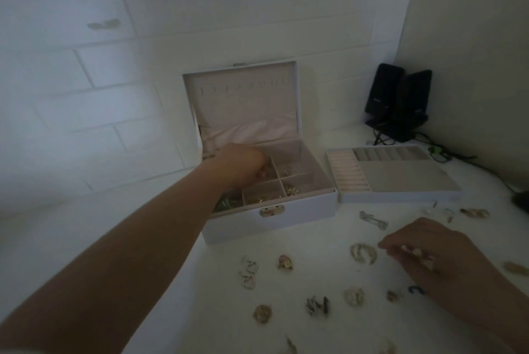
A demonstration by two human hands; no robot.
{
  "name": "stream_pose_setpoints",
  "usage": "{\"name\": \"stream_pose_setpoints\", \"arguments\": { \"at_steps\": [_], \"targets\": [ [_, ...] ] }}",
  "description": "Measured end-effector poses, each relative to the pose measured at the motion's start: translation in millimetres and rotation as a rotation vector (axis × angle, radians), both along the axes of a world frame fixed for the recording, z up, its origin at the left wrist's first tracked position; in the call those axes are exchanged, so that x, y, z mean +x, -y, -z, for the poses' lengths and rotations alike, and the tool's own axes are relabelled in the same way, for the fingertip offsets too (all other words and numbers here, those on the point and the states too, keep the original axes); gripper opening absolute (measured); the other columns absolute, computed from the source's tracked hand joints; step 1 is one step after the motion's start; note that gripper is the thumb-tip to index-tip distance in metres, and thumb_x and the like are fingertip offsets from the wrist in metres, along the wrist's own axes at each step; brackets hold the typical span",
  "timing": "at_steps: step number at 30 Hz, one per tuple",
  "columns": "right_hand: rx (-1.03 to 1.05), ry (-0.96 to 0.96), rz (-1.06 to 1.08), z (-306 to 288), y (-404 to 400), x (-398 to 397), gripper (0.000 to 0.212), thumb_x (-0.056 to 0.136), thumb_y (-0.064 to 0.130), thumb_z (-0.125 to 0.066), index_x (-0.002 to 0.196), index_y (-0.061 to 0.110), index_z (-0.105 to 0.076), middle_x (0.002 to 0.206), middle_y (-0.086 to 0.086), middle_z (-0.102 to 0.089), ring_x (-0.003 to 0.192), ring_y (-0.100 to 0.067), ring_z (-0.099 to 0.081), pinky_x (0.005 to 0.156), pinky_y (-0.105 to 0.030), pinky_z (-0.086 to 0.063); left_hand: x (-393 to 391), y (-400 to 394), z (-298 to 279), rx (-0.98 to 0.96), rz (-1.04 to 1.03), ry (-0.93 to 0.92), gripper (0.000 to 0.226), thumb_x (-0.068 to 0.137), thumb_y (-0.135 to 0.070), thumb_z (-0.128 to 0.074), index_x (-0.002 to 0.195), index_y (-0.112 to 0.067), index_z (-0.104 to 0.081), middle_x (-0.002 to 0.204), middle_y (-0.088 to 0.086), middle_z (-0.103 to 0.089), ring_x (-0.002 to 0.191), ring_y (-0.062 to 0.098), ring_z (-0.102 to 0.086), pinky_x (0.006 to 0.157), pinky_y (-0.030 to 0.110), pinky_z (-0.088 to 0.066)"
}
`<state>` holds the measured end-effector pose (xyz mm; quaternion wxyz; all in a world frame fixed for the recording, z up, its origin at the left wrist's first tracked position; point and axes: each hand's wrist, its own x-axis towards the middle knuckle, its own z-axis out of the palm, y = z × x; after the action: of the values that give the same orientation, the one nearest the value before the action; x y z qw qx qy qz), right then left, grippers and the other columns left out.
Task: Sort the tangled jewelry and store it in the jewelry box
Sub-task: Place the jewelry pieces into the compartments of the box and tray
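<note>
While the loose jewelry (362,252) lies spread on the white table (86,239) in front of the open jewelry box (269,222), the right hand (446,265) is nearer and pinches a small piece, and the left hand (239,164) curls down inside the box, its hold hidden

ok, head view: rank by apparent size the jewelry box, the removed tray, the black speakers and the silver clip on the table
1. jewelry box, lid open
2. removed tray
3. black speakers, taken as a pair; they stand farther back, so true size is unsure
4. silver clip, clearly smallest
</note>
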<state>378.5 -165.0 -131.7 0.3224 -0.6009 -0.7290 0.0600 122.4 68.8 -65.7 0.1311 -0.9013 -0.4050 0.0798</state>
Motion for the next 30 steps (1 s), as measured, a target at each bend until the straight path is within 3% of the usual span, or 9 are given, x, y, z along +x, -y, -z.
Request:
{"name": "stream_pose_setpoints", "arguments": {
  "at_steps": [4, 8, 12, 14, 16, 18, 22, 26, 30],
  "targets": [
    [-0.016, 0.011, -0.015, 0, 0, -1, 0.047, 0.069, -0.007, -0.076, 0.086, 0.037, -0.069, 0.090, 0.025, -0.062, 0.079, 0.007, -0.058, 0.066, -0.001, -0.040, 2, -3, 7, -0.006, -0.016, -0.062, 0.011, 0.097, -0.024, -0.050, 0.101, -0.022, -0.060, 0.109, 0.006, -0.067, 0.097, 0.026, -0.063, 0.081, 0.034, -0.049],
    [-0.030, -0.024, 0.037, 0, 1, -1, 0.043, 0.073, -0.003, -0.074, 0.085, 0.039, -0.069, 0.081, 0.021, -0.064, 0.078, 0.005, -0.059, 0.067, -0.004, -0.042, 1, -7, 10, -0.026, -0.068, -0.048, 0.018, 0.097, -0.027, -0.050, 0.103, -0.020, -0.065, 0.109, 0.005, -0.067, 0.097, 0.025, -0.063, 0.079, 0.033, -0.048],
    [-0.018, 0.070, 0.069, -5, -2, -11, 0.023, 0.080, 0.025, -0.064, 0.090, 0.046, -0.062, 0.083, 0.028, -0.061, 0.078, 0.006, -0.056, 0.068, -0.004, -0.039, -4, -11, 10, -0.022, -0.095, 0.048, 0.023, 0.095, -0.037, -0.053, 0.102, -0.022, -0.068, 0.103, 0.004, -0.069, 0.093, 0.024, -0.064, 0.077, 0.031, -0.049],
    [-0.040, 0.224, 0.139, -9, -8, -17, 0.010, 0.081, 0.036, -0.066, 0.090, 0.041, -0.066, 0.080, 0.027, -0.061, 0.073, 0.003, -0.054, 0.064, -0.006, -0.034, -13, -5, 8, -0.043, -0.136, 0.146, 0.027, 0.095, -0.038, -0.051, 0.107, -0.022, -0.069, 0.107, 0.004, -0.068, 0.094, 0.023, -0.064, 0.079, 0.031, -0.050],
    [-0.070, 0.393, 0.203, -13, -15, -27, 0.020, 0.082, 0.045, -0.062, 0.098, 0.037, -0.069, 0.083, 0.021, -0.065, 0.076, -0.003, -0.056, 0.062, -0.016, -0.036, -27, 4, 5, -0.019, -0.183, 0.305, 0.028, 0.095, -0.035, -0.049, 0.115, -0.025, -0.066, 0.115, 0.002, -0.066, 0.099, 0.023, -0.063, 0.083, 0.033, -0.049],
    [-0.170, 0.503, 0.247, -19, -25, -36, 0.023, 0.089, 0.050, -0.050, 0.105, 0.039, -0.063, 0.094, 0.017, -0.065, 0.089, -0.006, -0.056, 0.072, -0.024, -0.040, -42, 19, 7, 0.035, -0.242, 0.484, 0.028, 0.095, -0.036, -0.048, 0.117, -0.029, -0.064, 0.117, -0.002, -0.064, 0.100, 0.023, -0.063, 0.084, 0.035, -0.049],
    [-0.316, 0.693, 0.281, -26, -46, -53, 0.022, 0.090, 0.044, -0.045, 0.080, 0.028, -0.056, 0.069, 0.008, -0.045, 0.071, -0.010, -0.047, 0.061, -0.025, -0.030, -66, 48, 26, 0.107, -0.282, 0.822, 0.016, 0.093, -0.038, -0.054, 0.101, -0.033, -0.066, 0.099, -0.010, -0.061, 0.090, 0.018, -0.061, 0.074, 0.030, -0.046],
    [-0.351, 0.724, 0.287, -27, -52, -64, 0.017, 0.090, 0.042, -0.047, 0.081, 0.028, -0.048, 0.068, 0.010, -0.038, 0.074, -0.012, -0.050, 0.060, -0.025, -0.032, -77, 50, 37, 0.084, -0.284, 1.026, 0.008, 0.090, -0.035, -0.059, 0.092, -0.034, -0.066, 0.083, -0.014, -0.056, 0.079, 0.014, -0.057, 0.071, 0.029, -0.043],
    [-0.416, 0.669, 0.222, -26, -52, -54, 0.024, 0.089, 0.043, -0.047, 0.070, 0.030, -0.049, 0.078, 0.010, -0.051, 0.068, -0.005, -0.051, 0.054, -0.020, -0.032, -80, 47, 41, 0.076, -0.282, 1.133, 0.007, 0.089, -0.032, -0.061, 0.086, -0.033, -0.067, 0.078, -0.008, -0.059, 0.075, 0.015, -0.056, 0.068, 0.028, -0.040]
  ]
}}
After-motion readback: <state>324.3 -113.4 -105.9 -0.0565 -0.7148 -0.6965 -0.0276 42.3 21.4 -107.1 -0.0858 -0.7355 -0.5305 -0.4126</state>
